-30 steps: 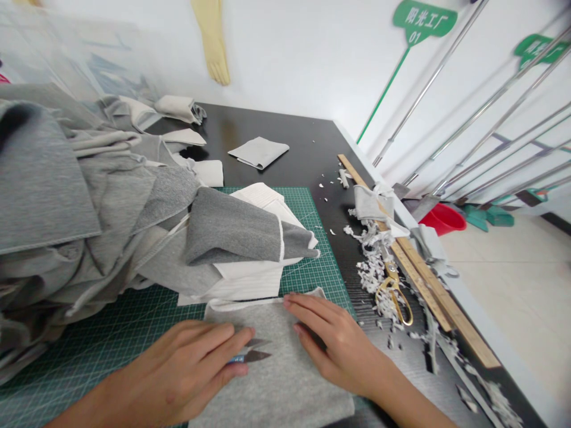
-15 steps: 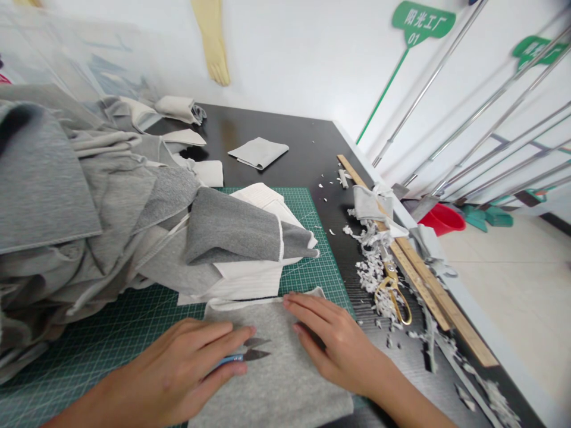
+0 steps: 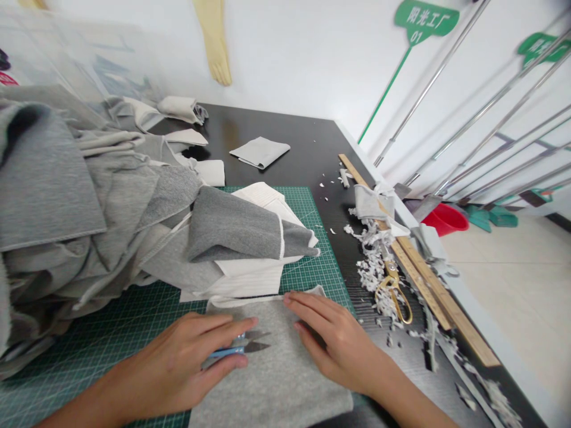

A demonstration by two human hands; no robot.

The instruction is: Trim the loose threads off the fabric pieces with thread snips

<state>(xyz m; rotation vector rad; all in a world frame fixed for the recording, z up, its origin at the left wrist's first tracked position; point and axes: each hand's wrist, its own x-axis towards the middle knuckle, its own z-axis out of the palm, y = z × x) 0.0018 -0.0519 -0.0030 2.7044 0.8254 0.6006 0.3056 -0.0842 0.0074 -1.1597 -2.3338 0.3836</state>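
Observation:
My left hand (image 3: 191, 356) is closed on blue-handled thread snips (image 3: 227, 352), whose two pointed blades stand slightly apart over a light grey fabric piece (image 3: 272, 386). Flat on the right side of that fabric lies my right hand (image 3: 334, 333), fingers stretched out to its far edge and thumb apart. Along this edge runs a folded, paler hem (image 3: 250, 301). Just beyond it, a darker grey fabric piece (image 3: 236, 229) rests on white ribbed fabric (image 3: 254, 276).
A heap of grey fabric (image 3: 116, 196) covers the left of the green cutting mat (image 3: 312, 208). Gold-handled scissors (image 3: 392, 288), wooden rulers (image 3: 446, 297) and fabric scraps (image 3: 370, 261) lie along the right edge. A folded cloth (image 3: 261, 152) sits farther back.
My left hand has shifted slightly, and more of the snips' blue handles shows between its fingers. My right hand and the grey fabric stay almost the same.

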